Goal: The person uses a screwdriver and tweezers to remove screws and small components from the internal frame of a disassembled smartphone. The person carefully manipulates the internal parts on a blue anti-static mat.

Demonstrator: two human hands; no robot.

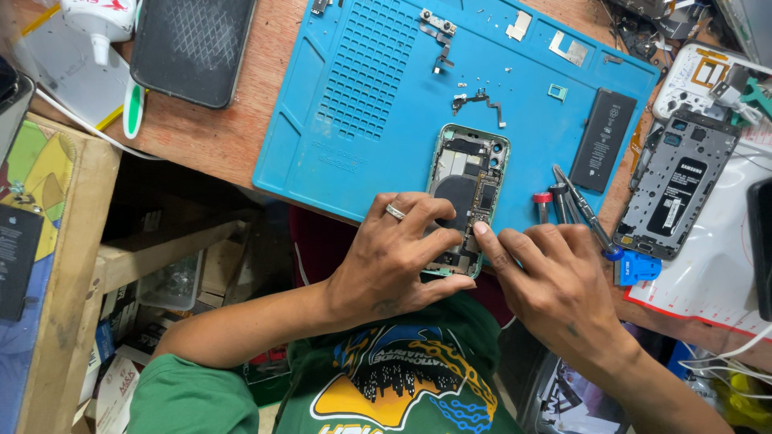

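At the near edge of the blue work mat (354, 96), your left hand (394, 261) clamps the lower half of the opened phone (468, 181), fingers curled over its pale green frame and thumb under its bottom end. Your right hand (555, 281) grasps nothing; its forefinger tip presses on the phone's right edge, just beside your left fingers. Just right of that hand lie screwdrivers (575, 205) (one red-capped) and a blue pry tool (639, 267). Farther right rests a black battery (603, 138), then a grey phone frame (675, 185). Beyond the phone, a small flex cable (480, 103) lies on the mat.
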